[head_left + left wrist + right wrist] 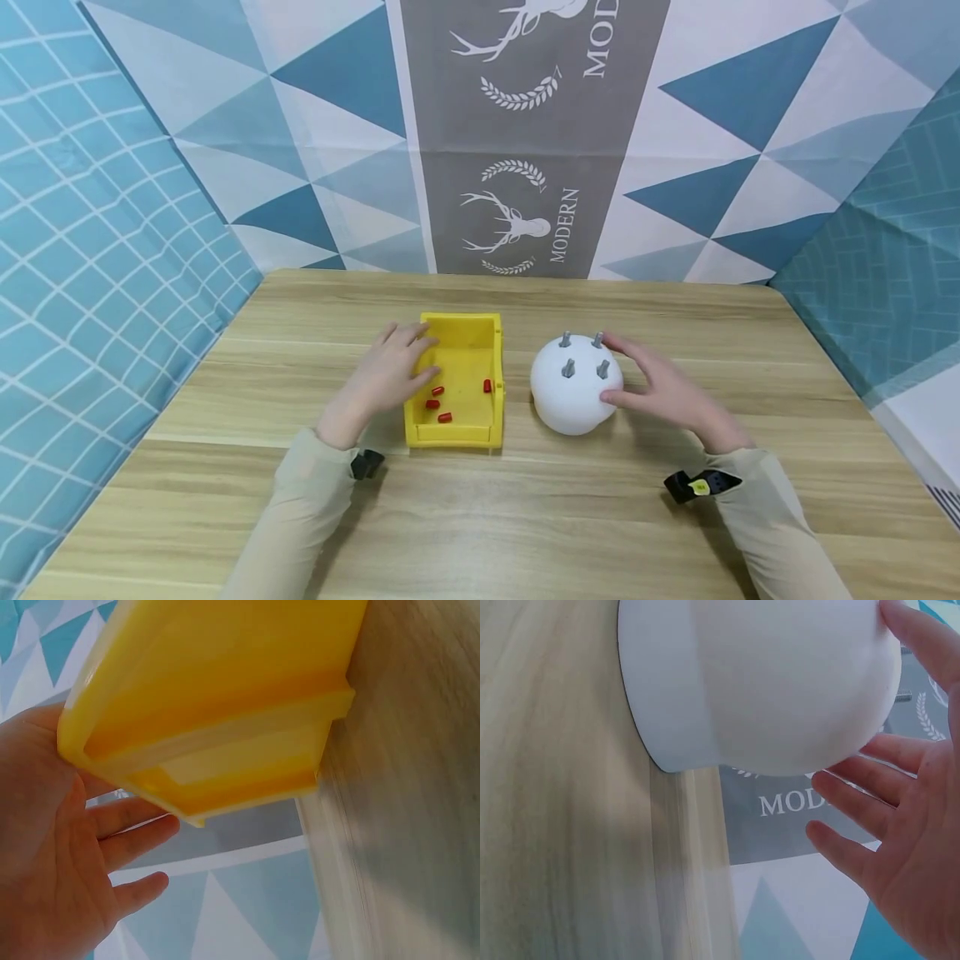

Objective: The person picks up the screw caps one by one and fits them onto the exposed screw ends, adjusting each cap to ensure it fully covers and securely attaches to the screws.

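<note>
A yellow bin (463, 379) lies on the wooden table, holding several small red cylindrical pieces, one red piece (445, 417) near its front. My left hand (393, 367) is at the bin's left wall, fingers spread and reaching over the rim. In the left wrist view, the same hand (67, 840) has its fingers extended beside the yellow wall. To the right stands a white rounded object (573, 400) with several grey metal pegs (569, 368) upright on top. My right hand (667, 387) rests thumb and fingertips against its right side, fingers nearly straight (862, 795).
The wooden table (480, 517) reaches back to a patterned cloth backdrop (525, 167). A blue grid-patterned cloth (97, 250) hangs along the left side. Black straps are on both wrists, one strap (701, 485) on the right.
</note>
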{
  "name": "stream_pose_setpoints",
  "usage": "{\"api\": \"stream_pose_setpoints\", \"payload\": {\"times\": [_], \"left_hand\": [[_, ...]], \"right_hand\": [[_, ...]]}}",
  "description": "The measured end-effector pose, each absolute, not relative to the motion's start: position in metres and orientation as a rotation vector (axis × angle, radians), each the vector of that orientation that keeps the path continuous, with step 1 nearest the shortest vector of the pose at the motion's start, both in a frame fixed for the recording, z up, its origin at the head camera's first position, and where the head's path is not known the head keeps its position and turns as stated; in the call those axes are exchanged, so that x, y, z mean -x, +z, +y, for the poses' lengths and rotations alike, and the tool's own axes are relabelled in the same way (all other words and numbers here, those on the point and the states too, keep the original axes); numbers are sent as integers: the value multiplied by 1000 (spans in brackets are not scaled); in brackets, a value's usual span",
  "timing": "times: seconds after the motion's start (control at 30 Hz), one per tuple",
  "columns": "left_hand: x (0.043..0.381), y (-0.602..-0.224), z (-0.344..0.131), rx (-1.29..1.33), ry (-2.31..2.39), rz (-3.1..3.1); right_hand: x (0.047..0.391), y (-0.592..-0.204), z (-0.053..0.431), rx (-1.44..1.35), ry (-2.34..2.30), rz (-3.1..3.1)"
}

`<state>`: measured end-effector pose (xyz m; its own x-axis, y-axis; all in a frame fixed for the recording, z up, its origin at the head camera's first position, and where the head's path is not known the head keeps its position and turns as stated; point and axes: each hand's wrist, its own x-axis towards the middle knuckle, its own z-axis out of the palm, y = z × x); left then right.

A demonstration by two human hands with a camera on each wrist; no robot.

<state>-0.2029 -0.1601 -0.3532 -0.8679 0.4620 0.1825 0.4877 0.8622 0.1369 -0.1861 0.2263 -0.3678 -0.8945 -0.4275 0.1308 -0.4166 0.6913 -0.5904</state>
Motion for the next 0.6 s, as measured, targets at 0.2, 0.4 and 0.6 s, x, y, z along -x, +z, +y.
{"api": "stream_pose_setpoints", "payload": {"times": [0.2, 0.4, 0.6], "left_hand": [[201, -352, -154, 770, -234, -2870], [200, -350, -147, 749, -180, -2880], [200, -350, -136, 710, -110, -2877]], "right_hand": [[187, -370, 224, 705, -995, 2866], [186, -370, 222, 699, -1035, 2837], [185, -370, 220, 702, -1032, 2837]]}}
